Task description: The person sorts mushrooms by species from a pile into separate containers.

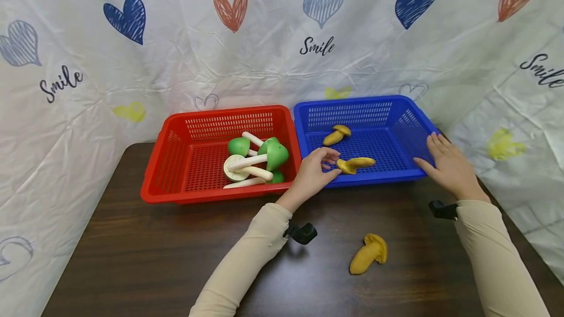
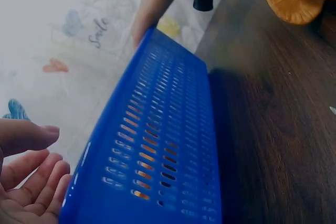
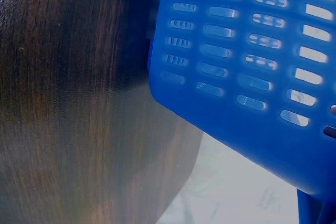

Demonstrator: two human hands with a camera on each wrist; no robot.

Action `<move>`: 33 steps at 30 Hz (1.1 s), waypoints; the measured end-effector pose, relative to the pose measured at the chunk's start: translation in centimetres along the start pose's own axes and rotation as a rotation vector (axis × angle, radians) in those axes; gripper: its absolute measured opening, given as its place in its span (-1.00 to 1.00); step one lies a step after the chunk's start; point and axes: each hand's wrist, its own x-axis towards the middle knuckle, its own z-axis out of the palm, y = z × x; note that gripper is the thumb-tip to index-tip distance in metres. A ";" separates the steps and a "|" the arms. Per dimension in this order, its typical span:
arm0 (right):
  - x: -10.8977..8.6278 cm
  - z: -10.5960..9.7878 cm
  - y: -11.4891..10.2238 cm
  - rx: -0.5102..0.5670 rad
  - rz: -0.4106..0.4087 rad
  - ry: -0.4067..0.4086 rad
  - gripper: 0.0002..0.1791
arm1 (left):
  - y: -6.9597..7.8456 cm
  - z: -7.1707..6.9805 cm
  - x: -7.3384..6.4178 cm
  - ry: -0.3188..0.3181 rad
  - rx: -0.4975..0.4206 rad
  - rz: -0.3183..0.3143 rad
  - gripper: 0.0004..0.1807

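Observation:
My left hand (image 1: 315,168) hovers over the near left side of the blue basket (image 1: 387,176), its fingers loosely bent. The left wrist view shows nothing between its thumb and fingers (image 2: 39,182). Just right of the fingertips lies a yellow toy mushroom (image 1: 356,163) in the basket, and a second yellow mushroom (image 1: 338,134) lies farther back. My right hand (image 1: 450,166) rests on the basket's right rim with fingers extended; the right wrist view shows only the basket's slotted wall (image 3: 220,66). A third yellow mushroom (image 1: 369,253) lies on the table in front of the basket.
A red basket (image 1: 169,170) stands against the blue one's left side, with several green-capped, white-stemmed toy mushrooms (image 1: 274,153) inside. Both baskets sit on a dark wooden table (image 1: 145,253). Behind hangs a white curtain (image 1: 264,67) printed with hearts and lettering.

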 end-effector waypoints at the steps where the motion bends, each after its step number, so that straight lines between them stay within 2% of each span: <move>1: 0.0 0.0 0.0 0.000 0.001 0.002 -0.17 | -0.1 0.0 0.0 -0.002 -0.007 0.001 -0.65; 12: 0.1 0.2 0.2 -0.003 0.000 0.011 -0.16 | -0.3 0.0 -0.2 0.002 -0.065 0.019 -0.67; 20: 0.1 0.1 0.3 0.003 -0.005 0.003 -0.15 | -0.1 0.0 -0.5 -0.016 -0.027 0.010 -0.69; 28: 0.4 -0.2 0.3 0.001 -0.015 -0.001 -0.15 | -0.2 0.2 -1.0 -0.033 -0.018 0.069 -0.70; 33: 0.2 -0.2 0.2 0.003 -0.014 -0.002 -0.14 | -0.2 0.8 -2.1 0.023 -0.098 0.138 -0.75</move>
